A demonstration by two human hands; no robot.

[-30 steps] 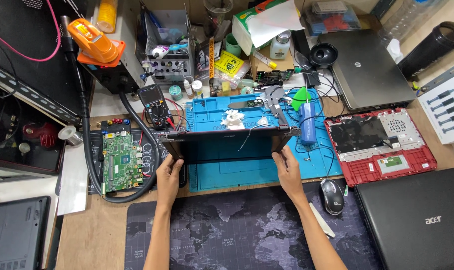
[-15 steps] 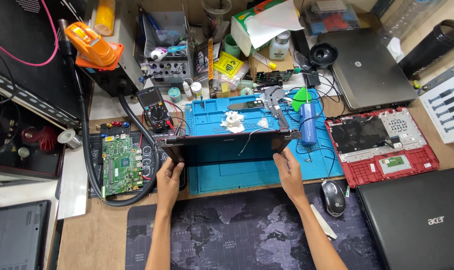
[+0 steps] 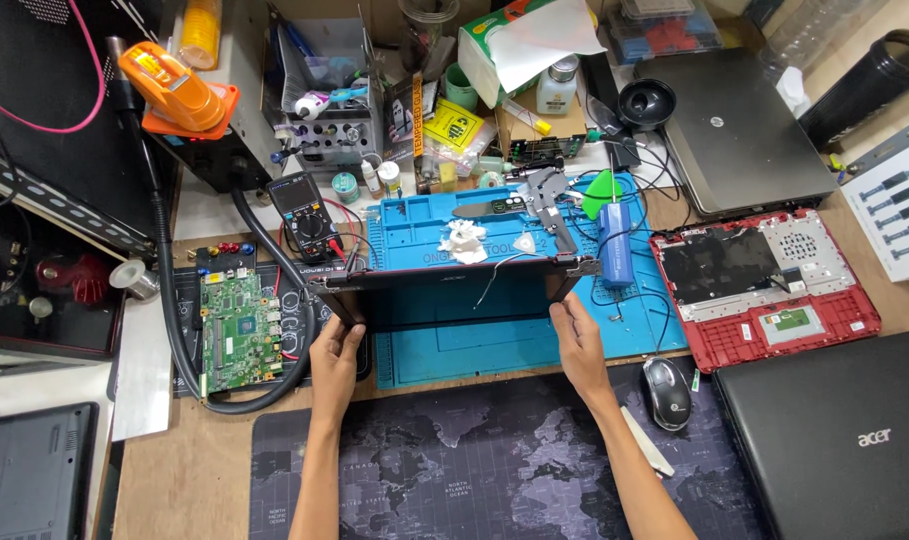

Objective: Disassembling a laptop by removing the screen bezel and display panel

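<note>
the table carried a blue repair mat, and over it the dark laptop screen panel had barely shifted in the last second, so the lift looked paused. the panel stood on edge between both grips. the left hand pinched its left edge, the right hand its right edge, though the fingertips were probably partly hidden.

An electronics repair workshop: multimeter, bare circuit board, dismantled laptops
</note>
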